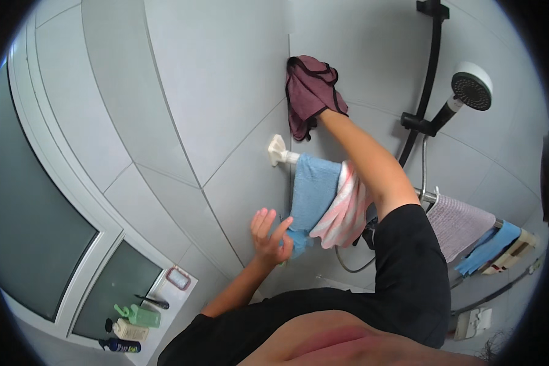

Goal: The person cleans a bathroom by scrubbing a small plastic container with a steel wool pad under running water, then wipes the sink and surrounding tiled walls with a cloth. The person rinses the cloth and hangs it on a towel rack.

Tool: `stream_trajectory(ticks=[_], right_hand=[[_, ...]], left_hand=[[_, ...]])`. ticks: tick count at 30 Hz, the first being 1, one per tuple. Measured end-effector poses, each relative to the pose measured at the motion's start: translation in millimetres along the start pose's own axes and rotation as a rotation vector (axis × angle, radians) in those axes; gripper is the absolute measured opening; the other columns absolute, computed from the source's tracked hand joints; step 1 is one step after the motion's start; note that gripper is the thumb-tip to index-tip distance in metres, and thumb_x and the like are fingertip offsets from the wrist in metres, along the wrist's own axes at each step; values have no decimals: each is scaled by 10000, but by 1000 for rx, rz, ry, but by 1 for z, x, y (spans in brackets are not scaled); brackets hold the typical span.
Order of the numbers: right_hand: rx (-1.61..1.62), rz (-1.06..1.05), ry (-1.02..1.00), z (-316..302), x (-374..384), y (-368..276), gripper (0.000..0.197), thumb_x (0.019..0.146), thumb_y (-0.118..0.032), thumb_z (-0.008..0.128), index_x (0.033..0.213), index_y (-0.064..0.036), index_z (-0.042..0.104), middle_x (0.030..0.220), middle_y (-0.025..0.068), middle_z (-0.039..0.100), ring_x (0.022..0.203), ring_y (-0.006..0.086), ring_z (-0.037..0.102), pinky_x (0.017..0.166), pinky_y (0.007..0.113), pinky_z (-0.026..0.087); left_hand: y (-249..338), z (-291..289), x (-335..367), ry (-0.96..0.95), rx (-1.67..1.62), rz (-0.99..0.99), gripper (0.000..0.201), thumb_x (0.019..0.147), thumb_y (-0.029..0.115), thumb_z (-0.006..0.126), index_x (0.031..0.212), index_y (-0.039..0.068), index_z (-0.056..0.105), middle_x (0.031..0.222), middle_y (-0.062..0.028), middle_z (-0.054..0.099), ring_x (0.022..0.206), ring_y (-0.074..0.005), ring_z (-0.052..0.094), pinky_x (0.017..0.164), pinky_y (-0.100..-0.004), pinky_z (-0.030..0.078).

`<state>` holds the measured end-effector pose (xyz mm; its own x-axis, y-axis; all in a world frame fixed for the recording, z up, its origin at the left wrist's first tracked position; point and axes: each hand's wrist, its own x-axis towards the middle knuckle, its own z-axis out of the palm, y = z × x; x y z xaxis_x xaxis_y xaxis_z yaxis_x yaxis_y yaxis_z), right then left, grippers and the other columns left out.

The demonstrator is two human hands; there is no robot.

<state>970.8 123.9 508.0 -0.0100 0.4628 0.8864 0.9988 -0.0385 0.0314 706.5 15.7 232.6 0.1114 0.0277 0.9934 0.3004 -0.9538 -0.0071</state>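
Note:
My right arm reaches up to the corner of the tiled wall. My right hand is at the end of it, almost wholly covered by a maroon cleaning cloth with black edging, which lies against the wall. The fingers are hidden in its folds. Lower down, my left hand is raised with its fingers apart and nothing in it. It is close to a blue towel hanging on a white rod. Beside that towel hangs a pink-and-white striped towel, partly behind my right arm. The rod's white wall mount shows above.
A shower head on a black rail is at the right. Below it, a lilac towel and more cloths hang on a metal bar. At the lower left, a window ledge holds a green pump bottle and other bottles.

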Motion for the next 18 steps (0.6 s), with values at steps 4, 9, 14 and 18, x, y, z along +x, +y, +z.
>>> stream_trajectory(ticks=[4, 9, 14, 18], right_hand=[[-582, 21, -484, -54, 69, 24, 206, 940, -235, 611, 1008, -84, 732, 1058, 136, 740, 1020, 333, 684, 910, 434, 531], [-347, 184, 596, -75, 157, 126, 241, 929, -264, 613, 993, -59, 722, 1011, 153, 731, 985, 371, 684, 895, 465, 530], [-77, 18, 775, -18, 192, 46, 278, 763, -217, 729, 941, -10, 678, 923, 225, 696, 956, 430, 655, 837, 477, 516], [259, -266, 833, -16, 176, 5, 393, 904, -317, 621, 1185, -48, 675, 1178, 189, 706, 1084, 432, 648, 921, 458, 536]], left_hand=[[-22, 0, 0, -171, 38, -168, 431, 793, 25, 618, 1203, 94, 730, 1470, -168, 515, 1372, -403, 471, 1129, -518, 421], [-32, -16, -8, -269, 36, -18, 423, 824, 34, 597, 1208, 141, 739, 1457, -89, 554, 1376, -351, 461, 1115, -482, 450], [-40, -13, -10, -231, 7, -33, 414, 801, 10, 586, 1155, 154, 746, 1415, -90, 584, 1356, -367, 477, 1079, -439, 457], [-38, -10, -6, -233, 1, -37, 403, 787, -11, 572, 1110, 146, 753, 1402, -103, 594, 1326, -342, 503, 1050, -421, 461]])
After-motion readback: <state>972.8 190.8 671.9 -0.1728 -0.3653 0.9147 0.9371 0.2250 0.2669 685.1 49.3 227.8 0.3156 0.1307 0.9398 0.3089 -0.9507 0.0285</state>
